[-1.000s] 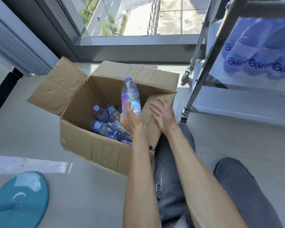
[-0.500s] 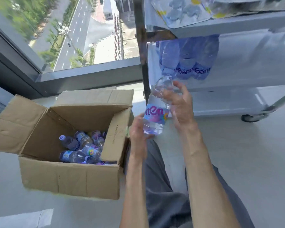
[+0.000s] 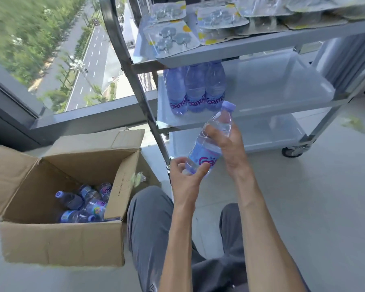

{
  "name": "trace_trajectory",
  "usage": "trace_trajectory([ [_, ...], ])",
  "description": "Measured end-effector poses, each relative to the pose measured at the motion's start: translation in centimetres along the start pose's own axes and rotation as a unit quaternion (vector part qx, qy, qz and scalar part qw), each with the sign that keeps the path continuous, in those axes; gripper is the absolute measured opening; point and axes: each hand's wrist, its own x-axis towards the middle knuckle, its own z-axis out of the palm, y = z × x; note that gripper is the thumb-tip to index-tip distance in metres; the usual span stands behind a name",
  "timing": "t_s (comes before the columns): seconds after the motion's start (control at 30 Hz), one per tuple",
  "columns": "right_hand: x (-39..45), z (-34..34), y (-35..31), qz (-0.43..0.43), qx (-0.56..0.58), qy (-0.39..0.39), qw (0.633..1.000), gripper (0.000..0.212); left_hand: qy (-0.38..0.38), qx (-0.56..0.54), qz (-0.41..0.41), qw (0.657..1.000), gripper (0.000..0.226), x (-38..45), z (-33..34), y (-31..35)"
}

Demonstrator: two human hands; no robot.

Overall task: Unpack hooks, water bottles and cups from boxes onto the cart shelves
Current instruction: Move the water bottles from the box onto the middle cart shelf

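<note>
Between both hands, in front of the cart's lower shelves, sits one water bottle (image 3: 209, 144), tilted, cap up and to the right. Right hand (image 3: 228, 148) wraps the upper body, thumb across the clear plastic, fingers curled behind and mostly hidden. Left hand (image 3: 185, 178) pinches the bottle base with thumb and curled fingers; the base itself is partly covered.

Cardboard box (image 3: 57, 241) on the floor at left, flaps open, more bottles (image 3: 86, 203) lying in a heap inside; the near wall and a flap hide part of the pile, count unclear. Cart (image 3: 251, 121) cut off at top and right. Three bottles (image 3: 196, 89) stand on the middle shelf at its left end, tops hidden behind the upper shelf edge. Hook packs (image 3: 173, 36) on the top shelf, farther ones blurred and cropped. One caster (image 3: 292, 151) visible.

Pale tiled floor (image 3: 314, 207). Big window (image 3: 51, 60) behind, road and trees far below, blurred. Grey trouser legs (image 3: 148, 228) at the bottom.
</note>
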Motion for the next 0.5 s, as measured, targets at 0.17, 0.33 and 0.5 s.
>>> trace_trajectory([
  [0.17,0.4,-2.0,0.0,0.043,-0.062,0.055,0.996,0.048,0.036,0.024,0.018,0.999,0.062,0.3,1.5,-0.3],
  [0.33,0.5,-3.3,0.3,0.052,-0.029,0.107,0.993,0.067,-0.114,-0.114,-0.117,0.980,0.064,1.7,2.0,-1.1],
  [0.5,1.2,-4.3,0.8,0.036,0.031,0.116,0.992,0.067,-0.114,-0.124,-0.060,0.984,0.031,2.7,4.6,-2.2],
])
